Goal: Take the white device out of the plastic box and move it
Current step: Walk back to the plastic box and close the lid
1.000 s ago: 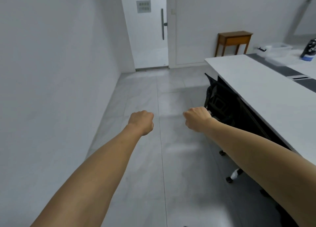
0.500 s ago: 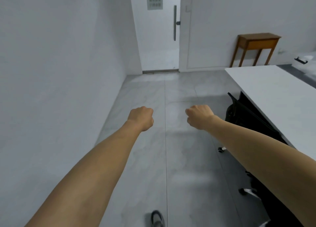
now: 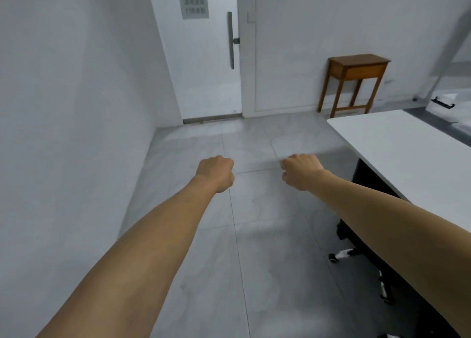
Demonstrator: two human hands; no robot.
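My left hand (image 3: 216,172) is a closed fist held out over the grey floor, with nothing in it. My right hand (image 3: 300,171) is also a fist, empty, just left of the white table (image 3: 407,154). At the far right edge, only a corner of the clear plastic box (image 3: 444,107) with a black handle shows on the table. The white device is not visible.
A white wall runs along my left. Ahead is a white door (image 3: 204,62) with a long handle. A small wooden side table (image 3: 356,80) stands against the back wall. A black wheeled chair (image 3: 367,238) is tucked under the white table.
The view has swung left, so the plastic box has slid to the right edge and the dark object beside it has left the frame. Both fists stayed closed and level.
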